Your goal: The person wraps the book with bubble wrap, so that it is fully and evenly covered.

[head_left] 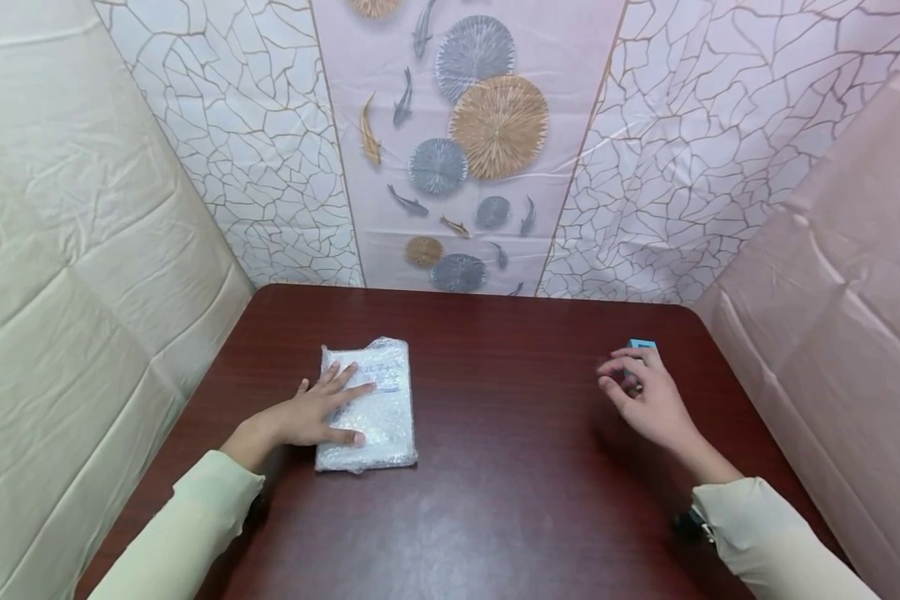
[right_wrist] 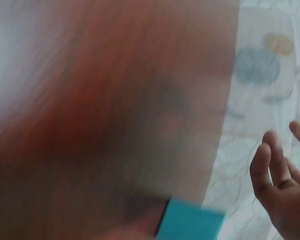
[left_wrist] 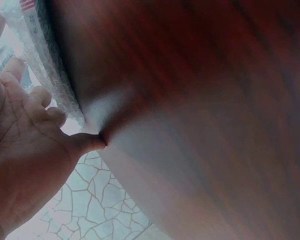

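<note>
A flat package in bubble wrap (head_left: 386,417) lies at the left of the table. My left hand (head_left: 318,417) rests over it with fingers spread; in the left wrist view the palm (left_wrist: 25,145) shows beside the wrap's edge (left_wrist: 47,65). At the right, my right hand (head_left: 648,404) hovers above the table, fingers and thumb loosely curved with a gap between them. Just behind it sits a small box with a bright blue face (head_left: 642,343), mostly hidden by the fingers. The right wrist view has this blue box (right_wrist: 190,220) at the bottom, apart from the bent fingers (right_wrist: 262,170).
The dark red-brown wooden table (head_left: 487,517) has rounded far corners. A patterned curtain (head_left: 450,225) hangs behind its far edge, and pale cloth (head_left: 60,292) drapes both sides. A dark wrist device (head_left: 693,527) is below the right sleeve.
</note>
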Demonstrator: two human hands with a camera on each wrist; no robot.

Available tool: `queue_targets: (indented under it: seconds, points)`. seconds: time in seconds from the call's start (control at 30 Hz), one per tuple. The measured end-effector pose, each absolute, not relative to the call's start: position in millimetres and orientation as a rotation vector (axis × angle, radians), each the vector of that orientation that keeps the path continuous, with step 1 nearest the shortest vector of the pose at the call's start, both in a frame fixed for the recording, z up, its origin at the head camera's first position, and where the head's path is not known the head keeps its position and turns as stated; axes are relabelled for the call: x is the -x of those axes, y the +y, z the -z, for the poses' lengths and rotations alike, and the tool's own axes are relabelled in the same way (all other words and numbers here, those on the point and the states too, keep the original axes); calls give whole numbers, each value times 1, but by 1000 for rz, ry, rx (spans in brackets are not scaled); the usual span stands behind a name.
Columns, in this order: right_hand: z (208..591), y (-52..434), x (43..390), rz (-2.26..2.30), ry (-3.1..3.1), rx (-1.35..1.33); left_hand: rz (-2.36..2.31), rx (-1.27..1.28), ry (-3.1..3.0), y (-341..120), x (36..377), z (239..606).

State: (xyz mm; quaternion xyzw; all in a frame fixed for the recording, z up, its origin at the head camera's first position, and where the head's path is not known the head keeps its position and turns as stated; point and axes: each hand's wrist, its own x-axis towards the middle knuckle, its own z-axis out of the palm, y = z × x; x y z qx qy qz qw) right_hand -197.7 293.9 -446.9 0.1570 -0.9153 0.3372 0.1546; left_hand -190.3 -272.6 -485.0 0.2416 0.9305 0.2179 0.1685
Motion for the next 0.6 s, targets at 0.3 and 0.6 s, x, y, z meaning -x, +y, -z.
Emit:
queue_targets:
  seconds: [0.3, 0.6]
  points:
    - [434, 254, 207, -1257, -2645, -646, -615, -691, 2651, -275, 189, 488]
    - [436, 232, 214, -1364, -2642, -746, -638, -684, 2656, -273, 190, 486]
